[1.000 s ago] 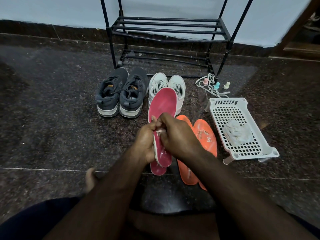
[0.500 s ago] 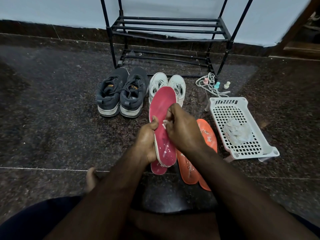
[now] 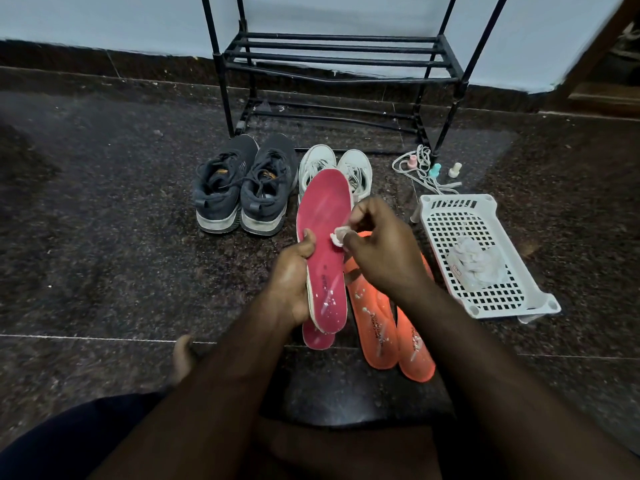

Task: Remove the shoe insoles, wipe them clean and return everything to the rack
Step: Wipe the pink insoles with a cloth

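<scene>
The left hand (image 3: 294, 278) grips a pink insole (image 3: 325, 244) along its left edge near the heel half, thumb curled over the top face, holding it tilted up above the floor (image 3: 104, 237). A second pink insole (image 3: 317, 336) shows just beneath it; whether the same hand holds it or it lies on the floor is hard to tell. The right hand (image 3: 381, 251) pinches a small white wad of wipe (image 3: 337, 237) between its fingertips and presses it to the middle of the upper insole.

The insole looks light, thin and flexible, so it will likely bow under rubbing unless backed by the palm; an edge grip near the arch seems the sensible hold. White flecks dot its heel end, which suggests that part is not yet clean.

Two orange insoles (image 3: 377, 327) lie on the floor just right of the pink pair, also speckled. The dark sneakers (image 3: 242, 188) and white sneakers (image 3: 332, 164) stand in front of the black shoe rack (image 3: 339, 57), whose bars carry nothing in view. A white perforated basket (image 3: 485, 216) to the right holds crumpled wipes (image 3: 474, 261).
</scene>
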`<move>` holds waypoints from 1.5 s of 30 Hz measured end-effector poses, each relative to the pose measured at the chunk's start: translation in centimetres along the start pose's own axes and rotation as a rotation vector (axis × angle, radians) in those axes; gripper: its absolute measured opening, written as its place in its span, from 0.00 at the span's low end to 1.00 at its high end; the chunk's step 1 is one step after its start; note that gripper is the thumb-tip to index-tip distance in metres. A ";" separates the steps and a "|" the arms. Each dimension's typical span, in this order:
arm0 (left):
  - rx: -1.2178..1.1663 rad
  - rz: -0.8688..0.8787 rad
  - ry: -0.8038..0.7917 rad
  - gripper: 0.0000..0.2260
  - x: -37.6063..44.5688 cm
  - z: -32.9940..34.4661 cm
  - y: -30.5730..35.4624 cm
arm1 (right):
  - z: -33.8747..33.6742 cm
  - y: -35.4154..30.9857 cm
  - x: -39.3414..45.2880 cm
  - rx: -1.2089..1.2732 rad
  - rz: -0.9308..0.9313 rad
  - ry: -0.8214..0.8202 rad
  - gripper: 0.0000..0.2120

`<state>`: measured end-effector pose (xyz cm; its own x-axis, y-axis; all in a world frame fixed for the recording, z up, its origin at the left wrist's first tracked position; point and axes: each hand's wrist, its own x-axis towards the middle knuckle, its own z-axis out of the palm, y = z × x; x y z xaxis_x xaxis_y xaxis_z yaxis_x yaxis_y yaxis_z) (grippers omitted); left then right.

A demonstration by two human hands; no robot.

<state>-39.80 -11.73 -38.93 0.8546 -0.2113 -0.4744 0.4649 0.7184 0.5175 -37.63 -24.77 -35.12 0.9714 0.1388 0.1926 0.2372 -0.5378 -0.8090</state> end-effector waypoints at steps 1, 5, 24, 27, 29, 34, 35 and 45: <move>-0.016 0.005 -0.012 0.21 0.1 -0.1 0.0 | -0.5 -0.2 0.1 0.069 0.013 0.004 0.10; -0.032 0.001 -0.014 0.22 0.5 -0.5 -0.2 | -2.0 -0.2 0.9 0.219 0.036 0.014 0.11; -0.112 -0.068 -0.028 0.20 0.3 1.7 -2.2 | -0.9 0.3 -0.4 -0.140 -0.074 -0.177 0.07; -0.049 -0.073 -0.046 0.22 0.6 1.7 -3.0 | -3.4 1.0 0.5 -0.073 -0.018 -0.137 0.11; -0.049 -0.092 -0.053 0.23 1.1 1.5 -3.5 | -6.2 2.2 1.4 -0.006 0.084 -0.109 0.09; 0.003 -0.121 -0.056 0.22 1.6 1.3 -4.4 | -14.6 7.2 2.6 -0.078 0.369 0.062 0.05; 0.020 -0.134 -0.055 0.22 1.7 1.2 -4.4 | -15.9 8.2 2.5 -0.120 0.433 0.069 0.06; 0.025 -0.106 -0.060 0.21 1.1 1.3 -4.4 | -16.6 13.4 -0.4 -0.315 0.735 -0.118 0.08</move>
<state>-40.56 -16.00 -40.81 0.8122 -0.3248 -0.4845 0.5583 0.6734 0.4845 -34.73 -45.84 -36.82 0.8768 -0.2636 -0.4020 -0.4532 -0.7323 -0.5082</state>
